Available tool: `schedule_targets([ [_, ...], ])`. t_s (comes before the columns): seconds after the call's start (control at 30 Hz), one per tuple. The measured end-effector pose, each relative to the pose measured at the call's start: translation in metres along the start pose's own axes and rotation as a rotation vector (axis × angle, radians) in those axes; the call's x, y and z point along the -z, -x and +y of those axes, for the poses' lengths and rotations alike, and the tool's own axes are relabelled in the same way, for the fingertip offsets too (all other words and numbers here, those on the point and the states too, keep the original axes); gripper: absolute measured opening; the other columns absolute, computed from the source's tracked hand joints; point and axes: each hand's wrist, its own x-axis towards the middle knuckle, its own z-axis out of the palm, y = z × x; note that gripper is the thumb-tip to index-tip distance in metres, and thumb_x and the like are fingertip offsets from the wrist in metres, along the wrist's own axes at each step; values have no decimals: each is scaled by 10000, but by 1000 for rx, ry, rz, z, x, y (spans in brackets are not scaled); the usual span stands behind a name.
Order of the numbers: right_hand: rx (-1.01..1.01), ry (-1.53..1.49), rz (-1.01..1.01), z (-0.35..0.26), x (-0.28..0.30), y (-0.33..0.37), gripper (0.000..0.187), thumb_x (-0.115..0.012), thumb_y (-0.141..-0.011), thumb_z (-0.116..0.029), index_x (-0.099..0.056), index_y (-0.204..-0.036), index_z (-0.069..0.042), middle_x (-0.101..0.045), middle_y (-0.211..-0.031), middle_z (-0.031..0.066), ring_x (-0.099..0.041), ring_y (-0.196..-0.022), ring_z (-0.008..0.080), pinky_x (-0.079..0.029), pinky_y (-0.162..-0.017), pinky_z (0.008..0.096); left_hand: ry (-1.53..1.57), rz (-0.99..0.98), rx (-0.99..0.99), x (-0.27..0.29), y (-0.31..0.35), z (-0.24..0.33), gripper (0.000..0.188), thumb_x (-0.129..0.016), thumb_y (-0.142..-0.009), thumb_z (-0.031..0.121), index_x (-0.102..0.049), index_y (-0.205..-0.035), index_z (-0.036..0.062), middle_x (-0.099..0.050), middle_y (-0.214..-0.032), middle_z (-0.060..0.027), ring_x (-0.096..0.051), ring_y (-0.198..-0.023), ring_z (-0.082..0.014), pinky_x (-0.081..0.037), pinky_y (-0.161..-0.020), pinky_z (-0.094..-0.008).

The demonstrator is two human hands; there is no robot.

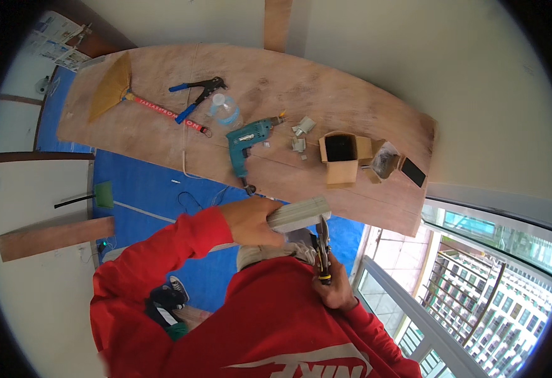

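Observation:
My left hand (249, 220) is closed round a long pale-grey ribbed piece (301, 214), possibly a bundle of strips or a channel; its end points to the right, in front of my body. In my right hand (338, 286) are pliers or snips (324, 258) with black and yellow handles, held upright. Their metal jaws reach up to the end of the grey piece and seem to touch it; whether they bite on it I cannot tell. Closest beyond my hands on the wooden table is a teal power drill (247, 142), its chuck pointing right.
On the wooden table (377, 201) lie a hand riveter (203, 94), a plastic bottle (225, 112), a soft broom (115, 91), small grey offcuts (302, 127), an open cardboard box (340, 173) and a phone (413, 172). Blue sheeting (134, 176) covers the floor. A glazed railing (408, 315) stands right.

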Motion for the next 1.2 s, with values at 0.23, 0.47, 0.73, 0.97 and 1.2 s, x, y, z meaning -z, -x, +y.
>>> schedule_targets([
  [0.23, -177, -181, 2, 10, -19, -7, 730, -732, -844, -146, -410, -1474, 32, -614, -1159, 162, -590, -1063, 231, -479, -937, 355, 33, -78, 213, 3, -19, -26, 498, -726, -805, 322, -678, -1149, -36, -718, -904, -185, -672, -818, -255, -519, -750, -403],
  [0.47, -242, -148, -94, -1, -28, 12, 909, -780, -846, -219, -297, -1578, 22, -547, -1400, 229, -539, -1300, 301, -422, -1095, 394, -6, -188, 286, 9, -21, -58, 537, -717, -820, 367, -679, -1165, -42, -720, -933, -192, -671, -852, -263, -519, -799, -402],
  [0.73, -286, -22, -21, -10, -43, 3, 825, -772, -764, -175, -405, -1474, 30, -613, -1268, 216, -589, -1207, 367, -458, -1041, 421, 50, -242, 256, 20, -22, -67, 518, -710, -844, 335, -664, -1195, -43, -710, -968, -190, -661, -881, -261, -516, -828, -404],
  [0.97, -71, 20, -26, -20, -32, -8, 693, -690, -728, -87, -440, -1365, 20, -589, -1063, 164, -563, -944, 306, -483, -869, 389, 121, -195, 15, 38, -6, -44, 533, -717, -834, 350, -652, -1184, -47, -717, -1006, -208, -672, -894, -264, -522, -820, -401],
  [1.2, -88, 40, -24, -19, -56, -3, 780, -693, -741, -121, -372, -1437, 23, -570, -991, 169, -570, -878, 320, -487, -810, 402, 25, -208, -2, 51, 4, -41, 532, -722, -818, 375, -680, -1129, -56, -730, -914, -196, -688, -810, -268, -538, -751, -398],
])
